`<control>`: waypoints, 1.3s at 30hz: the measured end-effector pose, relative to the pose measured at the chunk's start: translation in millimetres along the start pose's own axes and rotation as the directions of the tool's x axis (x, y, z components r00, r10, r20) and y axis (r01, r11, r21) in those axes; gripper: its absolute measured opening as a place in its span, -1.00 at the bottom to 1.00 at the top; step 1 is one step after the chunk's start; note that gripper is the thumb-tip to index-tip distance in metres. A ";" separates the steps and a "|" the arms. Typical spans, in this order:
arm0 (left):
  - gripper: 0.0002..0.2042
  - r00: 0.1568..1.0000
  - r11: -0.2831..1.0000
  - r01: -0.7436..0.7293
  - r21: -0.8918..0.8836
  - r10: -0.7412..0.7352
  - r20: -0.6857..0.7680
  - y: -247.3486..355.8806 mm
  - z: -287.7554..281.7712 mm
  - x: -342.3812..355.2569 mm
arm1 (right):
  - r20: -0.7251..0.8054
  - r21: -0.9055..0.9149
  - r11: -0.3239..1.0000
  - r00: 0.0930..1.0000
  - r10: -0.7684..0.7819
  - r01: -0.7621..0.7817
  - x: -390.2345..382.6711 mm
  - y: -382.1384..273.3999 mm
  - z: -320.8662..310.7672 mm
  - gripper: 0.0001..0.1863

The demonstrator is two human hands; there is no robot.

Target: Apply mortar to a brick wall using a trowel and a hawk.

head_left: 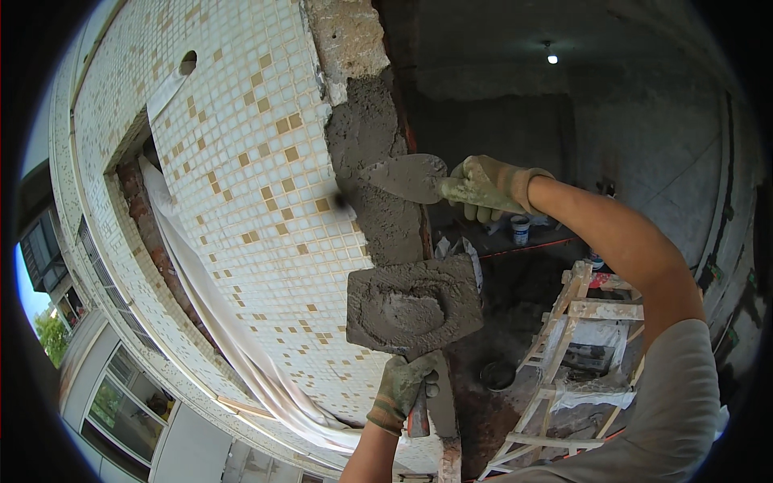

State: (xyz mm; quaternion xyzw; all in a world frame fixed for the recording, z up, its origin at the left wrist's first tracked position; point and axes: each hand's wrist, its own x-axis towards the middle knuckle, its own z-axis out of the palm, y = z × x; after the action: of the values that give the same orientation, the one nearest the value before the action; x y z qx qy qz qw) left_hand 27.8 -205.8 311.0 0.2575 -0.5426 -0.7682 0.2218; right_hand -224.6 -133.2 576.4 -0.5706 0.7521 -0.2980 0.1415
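My gloved right hand point(487, 187) is closed round the handle of a pointed trowel point(409, 178). The trowel's blade lies against wet grey mortar point(366, 129) that coats the broken wall edge beside the tiles. Below it, my gloved left hand point(407, 386) grips the handle of a plasterer's hawk point(415, 304). A mound of wet mortar with a hollowed middle covers the top of the hawk. Its left part overlaps the tiled wall point(274, 177) in view. Both gloves are smeared with grey.
Bare masonry point(346, 36) shows above the mortar. A wooden stepladder point(564, 354) stands inside the room at right, near a dark round tub point(498, 375) and a white bucket point(521, 231). White sheeting point(233, 346) hangs along the wall at left. A lit bulb point(551, 58) hangs overhead.
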 end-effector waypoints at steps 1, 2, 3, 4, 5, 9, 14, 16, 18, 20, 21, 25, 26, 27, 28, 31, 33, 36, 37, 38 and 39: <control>-0.84 1.000 1.000 -0.008 0.003 0.008 -0.003 0.4 0.5 -2.1 | -0.129 -0.175 0.984 0.991 0.014 -0.037 -12.6 -16.5 0.0 -0.54; -0.84 1.000 1.000 -0.016 -0.004 0.016 0.001 0.1 1.4 -2.1 | -0.135 -0.177 0.984 0.991 0.009 -0.033 -18.0 -30.1 -7.5 -0.54; -0.85 1.000 1.000 -0.019 -0.013 0.019 0.004 -0.4 2.3 -2.2 | -0.187 -0.212 0.977 0.982 -0.002 -0.038 -19.7 -41.1 -18.6 -0.54; -0.85 1.000 1.000 -0.022 -0.013 0.022 0.005 0.4 2.7 -2.4 | -0.236 -0.246 0.968 0.972 -0.016 -0.044 -18.5 -50.8 -29.1 -0.54; -0.85 1.000 1.000 -0.020 -0.005 0.020 0.018 0.5 5.2 -2.5 | -0.293 -0.220 0.975 0.955 -0.041 -0.025 -20.6 -57.5 -39.9 -0.55; -0.83 1.000 1.000 0.005 0.009 -0.005 0.010 -3.4 1.9 -0.6 | -0.215 -0.072 0.996 0.974 -0.065 0.051 4.4 -69.4 -88.6 -0.59; -0.82 1.000 0.999 -0.019 -0.025 0.020 0.015 -4.4 2.3 4.5 | 0.368 0.623 0.768 0.922 -0.119 -0.149 60.6 -2.5 -108.7 -0.58; -0.83 1.000 0.999 -0.019 -0.050 0.019 0.005 -3.5 -4.3 3.1 | 0.603 0.749 0.478 0.770 -0.207 -0.458 56.5 5.3 -73.9 -0.54; -0.84 1.000 0.999 -0.004 -0.043 0.005 0.013 3.8 5.0 -1.1 | 0.690 0.710 0.403 0.685 -0.233 -0.578 51.6 30.7 -59.6 -0.54; -0.86 1.000 1.000 -0.006 -0.017 0.006 0.028 6.0 14.7 0.8 | 0.760 0.646 0.332 0.540 -0.361 -0.687 56.4 75.0 -57.1 -0.54; -0.86 1.000 1.000 0.001 -0.015 -0.001 0.029 4.9 14.2 1.2 | 0.759 0.646 0.326 0.541 -0.361 -0.690 54.8 77.7 -54.2 -0.54; -0.89 1.000 1.000 -0.018 -0.015 0.017 -0.026 3.5 5.9 -3.8 | 0.457 0.482 0.820 0.887 0.065 -0.309 11.1 25.1 -16.2 -0.61; -0.89 0.999 1.000 -0.019 -0.023 0.017 -0.046 4.0 2.6 -6.7 | 0.115 0.189 0.976 0.990 0.085 -0.106 -5.9 -4.6 -5.5 -0.61; -0.89 0.999 1.000 -0.017 -0.018 0.016 -0.038 4.6 5.7 -6.6 | -0.246 -0.189 0.982 0.969 -0.026 -0.022 -20.0 -15.6 -5.2 -0.61; -0.89 0.999 1.000 -0.020 -0.014 0.019 -0.034 5.0 7.5 -6.7 | -0.251 -0.186 0.982 0.968 -0.022 -0.026 -14.8 -14.4 -18.8 -0.61; -0.86 1.000 1.000 -0.030 -0.001 0.030 -0.001 2.1 15.9 -3.6 | 0.195 0.121 0.989 0.979 0.057 -0.082 28.4 -3.2 -124.8 -0.56; -0.82 0.999 0.999 -0.038 -0.010 0.038 0.001 0.3 12.7 -3.3 | 0.356 0.214 0.968 0.934 0.044 -0.127 49.4 9.3 -138.2 -0.54; -0.82 0.999 0.999 -0.042 -0.008 0.042 0.011 2.0 10.8 -1.8 | 0.806 0.587 0.440 0.434 -0.403 -0.680 70.2 30.6 -115.8 -0.55; -0.82 0.999 0.999 -0.038 -0.020 0.038 -0.012 2.4 7.8 -3.0 | 0.812 0.576 0.444 0.418 -0.408 -0.686 75.9 34.8 -97.2 -0.55; -0.82 0.999 0.999 -0.037 -0.030 0.037 -0.021 3.3 8.7 -2.2 | 0.873 0.465 0.422 0.325 -0.363 -0.778 77.1 43.4 -83.7 -0.55; -0.82 0.999 0.999 -0.035 -0.031 0.035 -0.015 4.2 9.9 -2.1 | 0.919 0.350 0.385 0.232 -0.320 -0.854 74.6 55.1 -73.1 -0.54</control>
State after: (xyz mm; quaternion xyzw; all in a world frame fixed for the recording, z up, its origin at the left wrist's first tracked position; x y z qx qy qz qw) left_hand 23.4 -198.7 318.1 0.2501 -0.5333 -0.7706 0.2434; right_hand -330.7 -173.1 609.5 -0.2744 0.3443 -0.1988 0.8756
